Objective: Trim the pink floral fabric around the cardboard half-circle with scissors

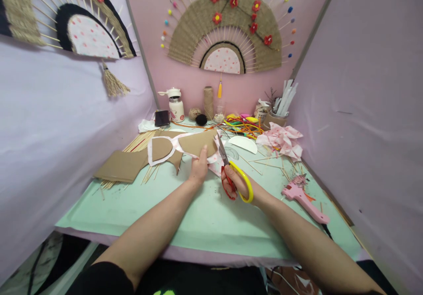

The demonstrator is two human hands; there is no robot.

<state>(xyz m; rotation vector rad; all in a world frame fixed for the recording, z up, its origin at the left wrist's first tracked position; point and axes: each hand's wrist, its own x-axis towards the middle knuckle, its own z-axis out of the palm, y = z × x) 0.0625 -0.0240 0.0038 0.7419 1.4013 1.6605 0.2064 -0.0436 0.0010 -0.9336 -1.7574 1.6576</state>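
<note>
My left hand [199, 167] is closed on the lower edge of a cardboard piece [197, 143], its thumb lying on top. White fabric with pink spots shows around the cardboard's edge. In my right hand [232, 181] is a pair of scissors [222, 151] with one yellow and one red handle loop. The scissor blades point up and away, at the right edge of the cardboard and fabric; how far they are apart is hard to see. Left of the held piece lies a smaller half-round cardboard [161, 147] with a white border.
Brown cardboard sheets [121, 166] lie over thin sticks at left. A pink glue gun [306, 201] rests at right, near crumpled pink fabric [280, 137]. Behind are a white half-disc [243, 144], coloured cords [243, 126], a twine spool [208, 102] and a white bottle [176, 106].
</note>
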